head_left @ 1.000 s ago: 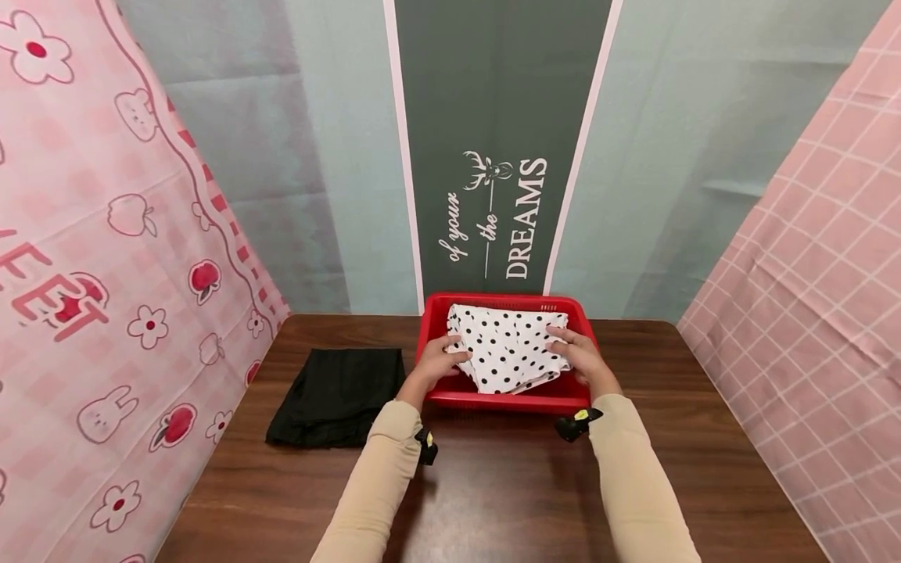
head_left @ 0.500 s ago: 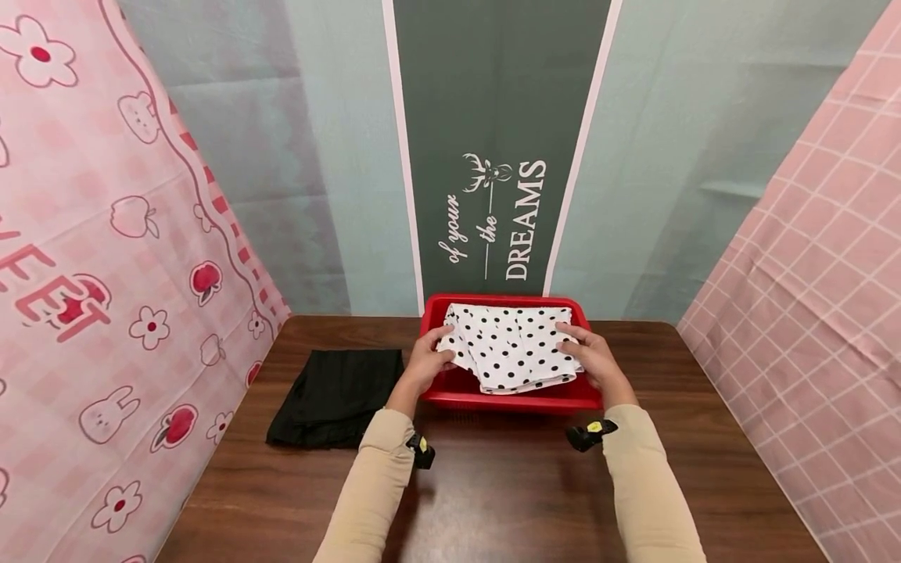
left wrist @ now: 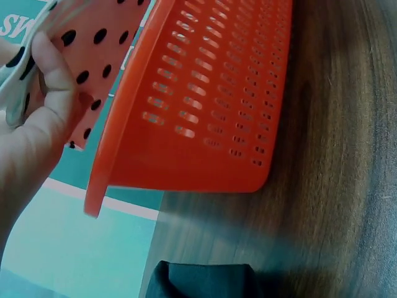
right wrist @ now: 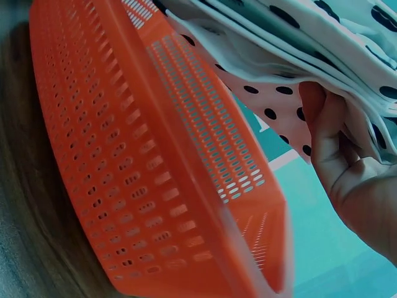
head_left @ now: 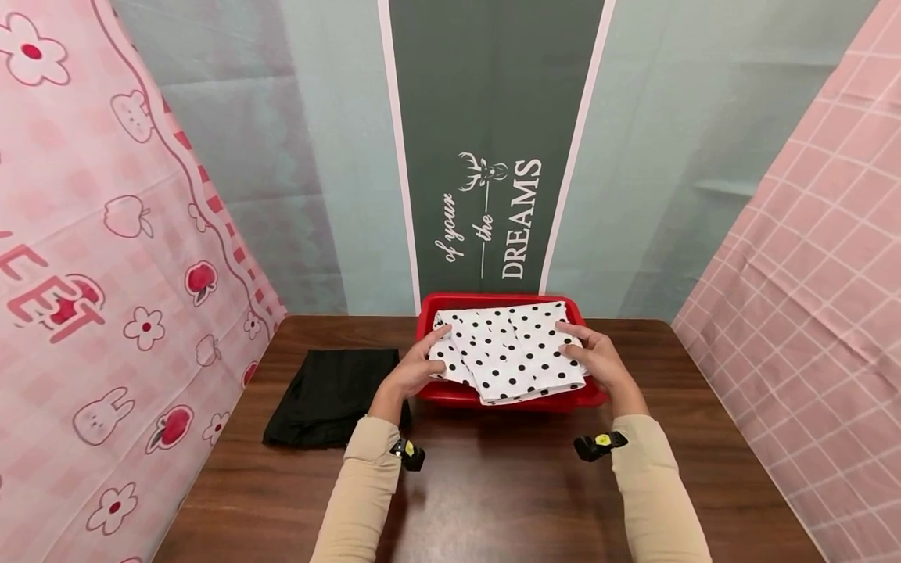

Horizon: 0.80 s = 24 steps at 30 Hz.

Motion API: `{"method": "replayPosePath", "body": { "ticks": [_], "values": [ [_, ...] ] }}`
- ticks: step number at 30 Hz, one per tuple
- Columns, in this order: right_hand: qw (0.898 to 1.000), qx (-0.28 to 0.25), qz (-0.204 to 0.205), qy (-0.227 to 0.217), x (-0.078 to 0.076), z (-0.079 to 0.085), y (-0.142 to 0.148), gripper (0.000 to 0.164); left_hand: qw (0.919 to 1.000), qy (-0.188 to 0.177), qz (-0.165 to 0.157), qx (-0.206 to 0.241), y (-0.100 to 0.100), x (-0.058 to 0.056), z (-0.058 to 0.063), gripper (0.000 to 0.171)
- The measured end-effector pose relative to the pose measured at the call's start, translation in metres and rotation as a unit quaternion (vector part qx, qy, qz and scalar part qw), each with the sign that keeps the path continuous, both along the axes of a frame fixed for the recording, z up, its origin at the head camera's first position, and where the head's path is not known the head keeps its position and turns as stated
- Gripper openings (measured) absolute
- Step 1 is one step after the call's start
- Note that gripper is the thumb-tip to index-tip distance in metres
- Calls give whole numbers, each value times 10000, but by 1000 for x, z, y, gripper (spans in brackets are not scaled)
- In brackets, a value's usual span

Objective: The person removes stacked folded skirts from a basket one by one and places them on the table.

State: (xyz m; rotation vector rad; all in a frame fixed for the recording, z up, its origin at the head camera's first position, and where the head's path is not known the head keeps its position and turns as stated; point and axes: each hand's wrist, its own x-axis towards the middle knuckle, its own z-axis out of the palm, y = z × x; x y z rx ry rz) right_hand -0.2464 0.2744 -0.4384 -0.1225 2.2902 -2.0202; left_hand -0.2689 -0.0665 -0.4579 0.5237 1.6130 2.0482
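A folded white cloth garment with black polka dots is held up level with the rim of a red plastic basket, over its opening. My left hand grips the garment's left edge, and the left wrist view shows thumb and fingers pinching the cloth. At the right edge my right hand holds it, with fingers curled under several fabric layers in the right wrist view. The basket's perforated side stands below the cloth. What lies deeper in the basket is mostly hidden.
A folded black garment lies on the brown wooden table, left of the basket. Behind the table hangs a grey-green curtain with lettering. Pink printed cloth borders the left side and pink checked cloth the right.
The polka-dot garment has risen from inside the basket and come slightly towards me, spreading wider. Both hands have moved farther apart with it. The black garment stays where it was.
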Motion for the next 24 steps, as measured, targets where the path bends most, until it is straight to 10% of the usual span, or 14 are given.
{"method": "replayPosePath", "body": {
  "ticks": [7, 15, 24],
  "values": [
    [9999, 49, 116, 81, 17, 16, -1, 49, 9993, 309, 227, -13, -8, 22, 9, 80],
    [9996, -184, 168, 124, 9, -3, 6, 49, 9983, 405, 419, 31, -12, 32, 12, 82],
    [9995, -268, 171, 80, 24, -7, 16, 51, 9959, 306, 753, 396, 1, 38, -6, 84]
  ]
}}
